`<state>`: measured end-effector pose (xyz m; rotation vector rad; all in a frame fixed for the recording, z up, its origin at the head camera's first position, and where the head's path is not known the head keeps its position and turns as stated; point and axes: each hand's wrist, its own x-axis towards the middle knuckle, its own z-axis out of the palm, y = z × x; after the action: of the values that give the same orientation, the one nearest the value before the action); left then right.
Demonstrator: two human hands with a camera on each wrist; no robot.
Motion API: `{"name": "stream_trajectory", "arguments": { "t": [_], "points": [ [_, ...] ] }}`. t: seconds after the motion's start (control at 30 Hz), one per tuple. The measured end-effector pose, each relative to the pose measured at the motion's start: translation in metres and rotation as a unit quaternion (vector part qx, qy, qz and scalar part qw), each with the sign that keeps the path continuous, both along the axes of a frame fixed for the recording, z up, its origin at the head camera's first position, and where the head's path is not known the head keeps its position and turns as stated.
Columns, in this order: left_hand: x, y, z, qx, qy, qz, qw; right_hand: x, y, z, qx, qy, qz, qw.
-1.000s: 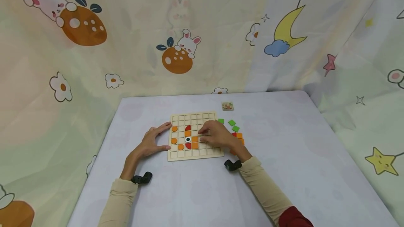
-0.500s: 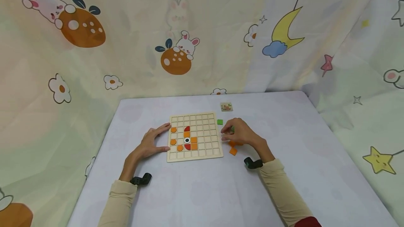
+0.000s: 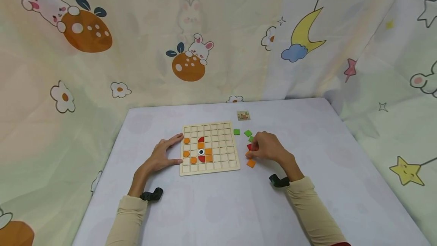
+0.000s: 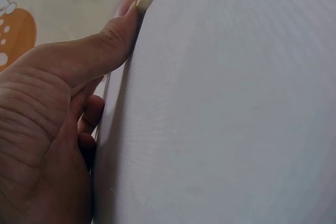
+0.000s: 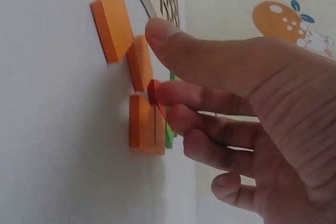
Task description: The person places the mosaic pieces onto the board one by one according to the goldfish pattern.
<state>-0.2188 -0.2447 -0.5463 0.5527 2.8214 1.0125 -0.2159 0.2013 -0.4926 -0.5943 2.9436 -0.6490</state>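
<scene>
Big picture first: the pale table (image 3: 211,208) carries a wooden grid board (image 3: 209,148) near its middle, with a loose heap of tiles just to its right. The board is only partly filled, all on its left half: orange rounds, an orange square or two, red half-discs and one black-and-white eye piece, rest of the cells bare.

Left hand (image 3: 163,155) lies flat on the table with fingers spread and straight, thumb (image 4: 113,40) and index finger touching the board's left edge, so it's steadying the board, not gripping anything.

Right hand (image 3: 268,148) is over the heap, fingers bent down onto it. From the wrist view a fingertip is on a small red tile (image 5: 153,92) sitting among the orange tiles (image 5: 140,124), thumb hanging above. Whether it's actually pinched yet I can't tell.

So I'd say this is the picking step. A clean pickup would need the thumb to come down on the red one without dragging the neighbours, then matching it to a free cell.

Smaller bits: green tiles (image 3: 248,133) lie beyond the heap, plus a tiny pattern card (image 3: 243,115) further back
</scene>
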Motion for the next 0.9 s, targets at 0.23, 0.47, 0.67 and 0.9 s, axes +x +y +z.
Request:
{"name": "stream_trajectory", "arguments": {
  "t": [0.23, 0.47, 0.67, 0.9],
  "points": [
    [-0.003, -0.002, -0.001, -0.003, 0.005, -0.011, 0.9999, 0.001, -0.009, 0.002, 0.027, -0.012, -0.003, 1.000],
    [-0.003, -0.002, 0.001, -0.002, 0.013, -0.008, 0.9999, 0.001, -0.020, 0.001, 0.022, 0.001, 0.014, 1.000],
    [0.001, -0.001, 0.001, -0.001, 0.005, -0.008, 1.0000, 0.003, -0.028, -0.004, 0.004, 0.002, 0.007, 1.000],
    [0.001, -0.001, 0.000, -0.004, 0.015, -0.010, 0.9998, 0.002, -0.029, -0.003, -0.007, -0.015, -0.003, 1.000]
  ]
}}
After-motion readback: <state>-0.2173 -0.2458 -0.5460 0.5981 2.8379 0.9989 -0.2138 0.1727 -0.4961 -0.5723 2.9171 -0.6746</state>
